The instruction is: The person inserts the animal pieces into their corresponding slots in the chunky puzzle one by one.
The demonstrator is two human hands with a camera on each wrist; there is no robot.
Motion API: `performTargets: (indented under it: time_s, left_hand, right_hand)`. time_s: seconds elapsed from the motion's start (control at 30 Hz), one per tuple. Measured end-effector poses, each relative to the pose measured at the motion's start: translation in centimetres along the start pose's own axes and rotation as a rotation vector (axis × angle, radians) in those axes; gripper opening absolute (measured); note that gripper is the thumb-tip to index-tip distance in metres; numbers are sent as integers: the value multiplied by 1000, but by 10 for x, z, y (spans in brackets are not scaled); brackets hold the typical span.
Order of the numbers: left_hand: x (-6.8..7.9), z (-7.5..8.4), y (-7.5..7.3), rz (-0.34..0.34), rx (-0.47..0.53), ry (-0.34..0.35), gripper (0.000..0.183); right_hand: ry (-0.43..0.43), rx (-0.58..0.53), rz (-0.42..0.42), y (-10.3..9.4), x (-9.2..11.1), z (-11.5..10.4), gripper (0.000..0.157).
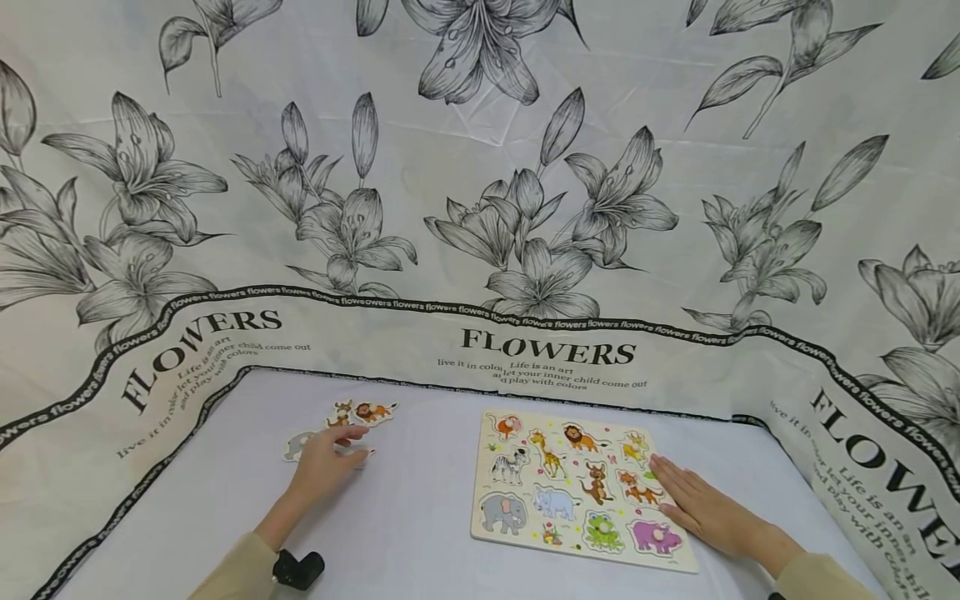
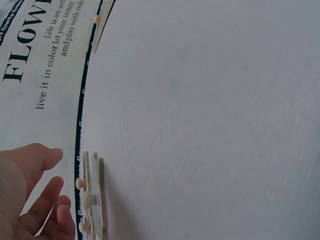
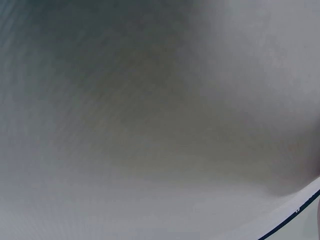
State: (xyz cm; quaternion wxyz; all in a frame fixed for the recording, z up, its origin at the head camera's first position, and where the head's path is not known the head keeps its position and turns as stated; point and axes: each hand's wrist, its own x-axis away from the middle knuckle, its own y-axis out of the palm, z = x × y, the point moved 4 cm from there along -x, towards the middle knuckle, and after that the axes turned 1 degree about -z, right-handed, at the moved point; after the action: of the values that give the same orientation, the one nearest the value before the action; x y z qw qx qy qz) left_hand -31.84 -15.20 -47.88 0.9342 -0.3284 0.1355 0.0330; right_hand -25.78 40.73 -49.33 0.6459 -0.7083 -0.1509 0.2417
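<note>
Flower-printed cloth [image 1: 480,208] rises beyond the white surface [image 1: 427,500] under your hands. Your left hand [image 1: 318,467] is relaxed, thumb and fingers apart with nothing between them; whether it touches the knobbed pieces [image 2: 95,172] beside it cannot be told. Just beyond those fingers lie a lion piece [image 1: 373,412] and a brown animal piece [image 1: 342,412]; a grey piece [image 1: 297,447] is partly hidden by that hand. Your right hand [image 1: 716,512] grasps nothing, its straight fingers resting at the edge of the puzzle board [image 1: 573,467], to their left.
</note>
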Motion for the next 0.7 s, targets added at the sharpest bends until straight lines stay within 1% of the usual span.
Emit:
performTargets:
  time_s: [0.1,0.3,0.53,0.7]
  left_hand:
    - [-1,-7,-5,7,-9,-10,34]
    - [-1,-18,-11,30,-28,17,37]
    - [-2,-25,-11,-3,-36,-2,34]
    - [-2,-28,-10,-21,-47,-9,31]
  right_hand:
    - [-9,6,12,-1,0,0,57]
    - [-13,10,17,-1,0,0,58]
    - [-11,17,14,-1,1,0,58]
    - [-9,-5,7,-2,0,-1,57]
